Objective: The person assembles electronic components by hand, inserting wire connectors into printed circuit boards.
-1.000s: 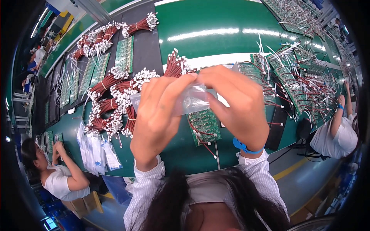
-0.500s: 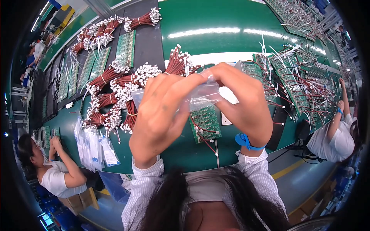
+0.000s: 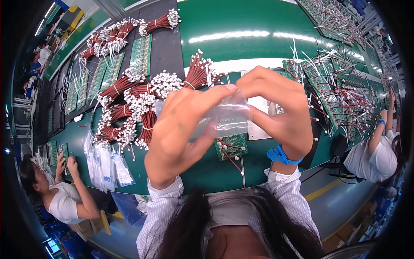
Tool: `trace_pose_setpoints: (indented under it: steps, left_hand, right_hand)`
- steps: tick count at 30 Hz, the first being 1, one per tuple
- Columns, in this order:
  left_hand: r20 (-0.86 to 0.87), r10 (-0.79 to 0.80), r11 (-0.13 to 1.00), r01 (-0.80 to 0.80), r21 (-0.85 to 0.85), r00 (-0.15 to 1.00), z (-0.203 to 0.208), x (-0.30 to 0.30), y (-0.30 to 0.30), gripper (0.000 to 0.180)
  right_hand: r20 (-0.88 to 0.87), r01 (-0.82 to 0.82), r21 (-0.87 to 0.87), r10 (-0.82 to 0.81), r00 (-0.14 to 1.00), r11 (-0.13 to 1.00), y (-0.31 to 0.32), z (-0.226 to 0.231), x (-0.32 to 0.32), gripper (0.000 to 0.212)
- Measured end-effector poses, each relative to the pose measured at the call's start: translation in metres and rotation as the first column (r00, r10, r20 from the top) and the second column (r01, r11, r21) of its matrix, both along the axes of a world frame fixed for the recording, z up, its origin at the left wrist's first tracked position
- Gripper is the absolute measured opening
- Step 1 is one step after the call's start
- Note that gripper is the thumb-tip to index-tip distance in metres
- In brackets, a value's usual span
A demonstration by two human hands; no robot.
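Note:
A small clear plastic bag (image 3: 230,115) is stretched between my two hands above the bench. My left hand (image 3: 174,131) pinches its left part between thumb and fingers. At its right edge my right hand (image 3: 278,112), with a blue band on the wrist, grips the film with thumb and forefinger. Beneath the bag lies a green circuit board (image 3: 232,149) with short dark red wires and white plugs. Part of that board is hidden by the bag and my hands. I cannot make out anything inside the bag.
Bundles of red-brown cables with white connectors (image 3: 116,88) lie left. Bagged parts (image 3: 105,166) rest at the bench's front left. Wired boards (image 3: 345,95) are piled right; more boards (image 3: 140,54) lie on black matting. Co-workers sit left (image 3: 64,194) and right (image 3: 373,153).
My right hand has shifted slightly right, and the bag is spread wider between my hands, covering more of the board. The co-worker on the left has moved their hands.

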State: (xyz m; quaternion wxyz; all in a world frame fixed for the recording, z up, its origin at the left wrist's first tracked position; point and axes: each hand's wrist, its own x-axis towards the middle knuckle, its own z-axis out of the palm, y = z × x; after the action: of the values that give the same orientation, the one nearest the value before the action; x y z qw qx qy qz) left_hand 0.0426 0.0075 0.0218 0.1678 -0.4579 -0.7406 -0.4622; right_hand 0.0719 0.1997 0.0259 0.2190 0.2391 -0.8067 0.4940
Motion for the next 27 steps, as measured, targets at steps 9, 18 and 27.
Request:
trace_pose_setpoints:
  steps: [9,18,27]
  left_hand:
    - [-0.005,0.059,0.997,-0.059,-0.041,0.998,0.0014,-0.0020,-0.0013,0.042]
    - [0.020,0.081,0.997,-0.081,0.006,0.997,-0.0022,-0.0025,-0.0016,0.026]
    - [0.072,0.095,0.994,-0.098,0.042,0.993,-0.0006,-0.0021,0.0032,0.025]
  right_hand:
    - [-0.109,0.108,-0.028,-0.110,0.988,0.994,-0.0004,0.0096,0.0031,0.018]
    - [-0.040,0.088,-0.137,-0.094,0.995,0.987,-0.0053,0.0096,0.0049,0.024]
    - [-0.097,0.084,-0.132,-0.097,0.991,0.988,-0.0041,0.0071,0.0020,0.019]
